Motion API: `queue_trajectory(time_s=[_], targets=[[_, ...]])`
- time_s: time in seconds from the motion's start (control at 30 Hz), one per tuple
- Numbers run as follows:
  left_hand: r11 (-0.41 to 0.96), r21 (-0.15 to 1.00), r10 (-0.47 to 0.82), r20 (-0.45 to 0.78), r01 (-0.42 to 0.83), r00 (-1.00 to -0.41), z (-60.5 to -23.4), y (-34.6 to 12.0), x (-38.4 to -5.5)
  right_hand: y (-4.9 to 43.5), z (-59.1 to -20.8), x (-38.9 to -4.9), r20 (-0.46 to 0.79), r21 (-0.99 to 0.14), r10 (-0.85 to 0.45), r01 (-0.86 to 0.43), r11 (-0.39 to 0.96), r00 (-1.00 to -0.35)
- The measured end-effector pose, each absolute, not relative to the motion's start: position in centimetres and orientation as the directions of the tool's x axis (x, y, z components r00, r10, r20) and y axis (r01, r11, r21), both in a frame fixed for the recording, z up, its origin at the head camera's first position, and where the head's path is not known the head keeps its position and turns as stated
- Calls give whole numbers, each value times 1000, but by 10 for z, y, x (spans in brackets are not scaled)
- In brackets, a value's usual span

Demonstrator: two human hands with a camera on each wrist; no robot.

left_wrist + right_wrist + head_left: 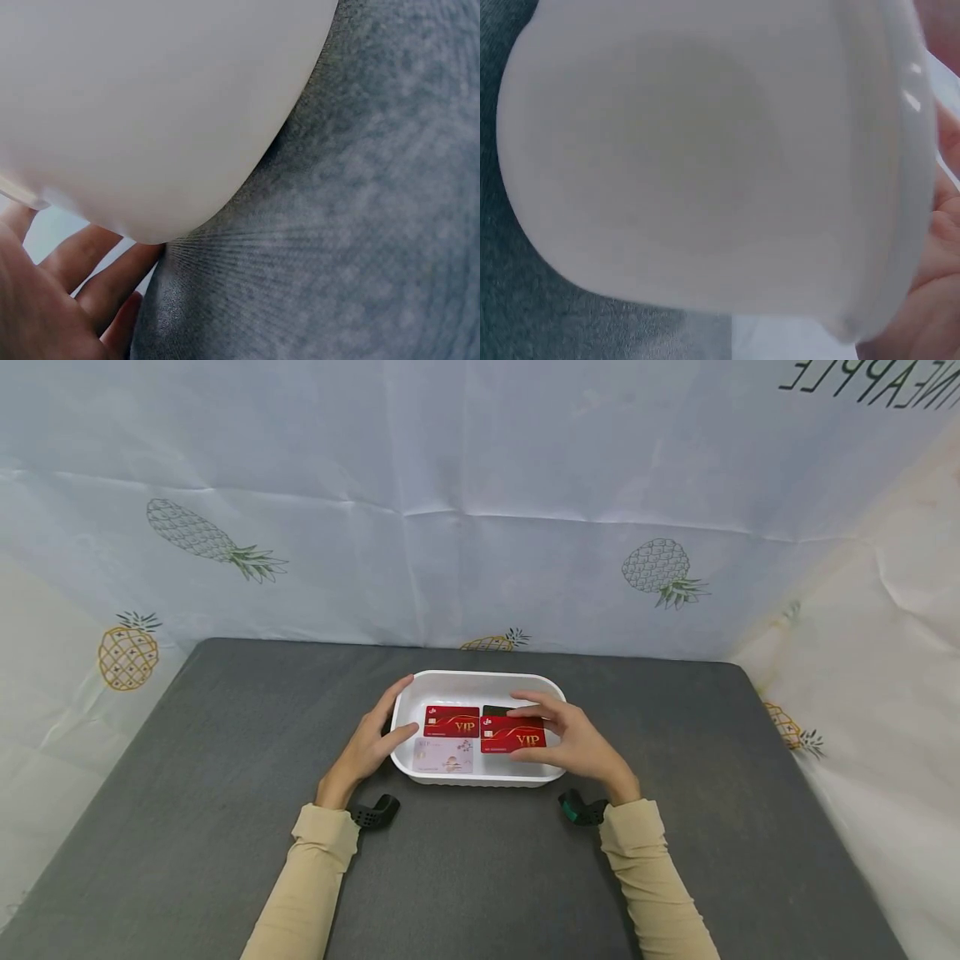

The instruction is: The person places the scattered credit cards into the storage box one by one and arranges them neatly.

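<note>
A white plastic basin stands on the grey table. My left hand holds its left end, with the thumb over the rim and the fingers along the outside wall, which the left wrist view shows from close up. Reaching over the right end, my right hand pinches a red VIP card between thumb and fingers at its long edges. Behind that card a dark card is partly covered. Another red VIP card lies to the left, above a pale pink card.
The grey tabletop surrounds the basin. Black wrist devices sit at both wrists. A pale cloth with pineapple prints hangs behind the table. In the right wrist view, the basin's outer wall fills most of the picture.
</note>
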State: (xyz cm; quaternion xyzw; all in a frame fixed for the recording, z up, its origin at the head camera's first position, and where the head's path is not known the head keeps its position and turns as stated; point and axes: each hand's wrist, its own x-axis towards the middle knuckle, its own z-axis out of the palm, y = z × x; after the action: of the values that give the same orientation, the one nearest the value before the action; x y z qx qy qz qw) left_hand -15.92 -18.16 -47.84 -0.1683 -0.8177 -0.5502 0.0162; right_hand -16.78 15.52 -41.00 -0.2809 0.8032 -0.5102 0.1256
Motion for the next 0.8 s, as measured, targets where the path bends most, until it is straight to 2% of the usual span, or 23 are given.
queue_trajectory(time_s=[0.23,0.53,0.8], targets=[[340,892,259,217,299,-941,-478,-182,-159,148,-411,-168,64,-899,-615,-313,306,-786],[339,893,256,216,297,-942,-478,-182,-159,143,-410,-170,-15,-859,-598,-295,418,-802],[339,895,257,207,289,-944,-477,-181,-159,138,-406,-168,-69,-793,-614,-330,512,-786]])
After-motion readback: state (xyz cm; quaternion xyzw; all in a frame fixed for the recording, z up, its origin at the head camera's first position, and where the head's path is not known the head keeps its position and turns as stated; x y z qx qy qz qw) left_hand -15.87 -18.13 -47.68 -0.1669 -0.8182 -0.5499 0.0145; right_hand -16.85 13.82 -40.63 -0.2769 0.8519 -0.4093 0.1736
